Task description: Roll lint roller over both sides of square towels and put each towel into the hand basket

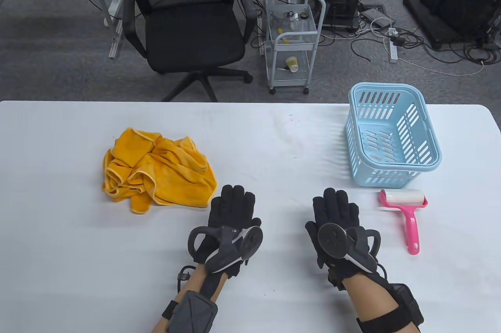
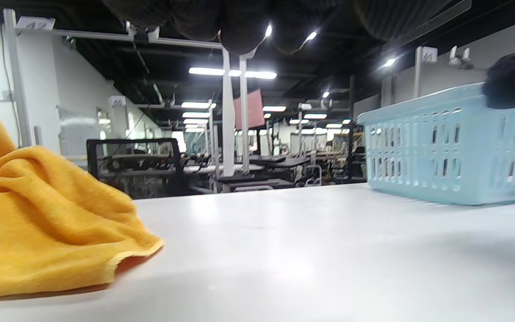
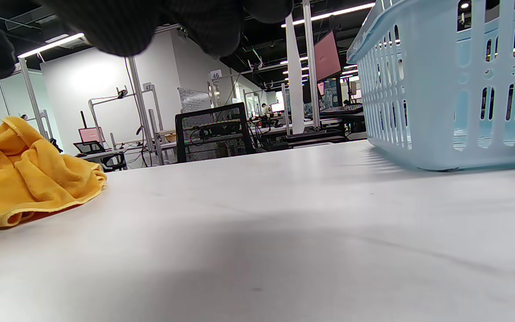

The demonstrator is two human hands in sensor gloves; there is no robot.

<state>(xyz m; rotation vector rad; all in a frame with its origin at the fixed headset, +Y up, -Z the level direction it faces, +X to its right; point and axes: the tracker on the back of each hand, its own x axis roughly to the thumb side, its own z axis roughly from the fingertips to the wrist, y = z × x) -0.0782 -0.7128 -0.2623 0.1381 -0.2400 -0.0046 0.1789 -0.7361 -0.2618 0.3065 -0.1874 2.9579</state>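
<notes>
Wide white table (image 1: 250, 145) fills the near half of the table view, and everything that matters sits on it. Behind it on the grey carpet, a black mesh office chair (image 1: 184, 24) faces the table, with a white wire trolley (image 1: 293, 47) just to its right; on the trolley's lower shelf lies a tipped paper cup (image 1: 292, 63), and small bits I cannot make out sit on the shelf above.

On the table's left, the yellow towels (image 1: 156, 170) lie in one crumpled heap, edges folded over each other, so how many there are I cannot tell. Over on the right stands the light blue hand basket (image 1: 426, 153), upright, slotted walls all round, and its floor shows bare through the open top: no towel inside. From the left wrist view its wall (image 2: 441, 147) rises at the right, the towel heap (image 2: 38, 223) close at the left.

Both gloved hands sit low and centre, palms down, fingers stretched forward and relaxed, grasping nothing. The left hand (image 1: 231, 219) lies just beside the towel heap's near corner, not touching it. The right hand (image 1: 336, 223) sits apart from the basket.

Smallest of all: the pink lint roller (image 1: 405, 211) lies flat just in front of the basket, white roll toward it, handle pointing toward the near edge, right of the right hand and untouched.
</notes>
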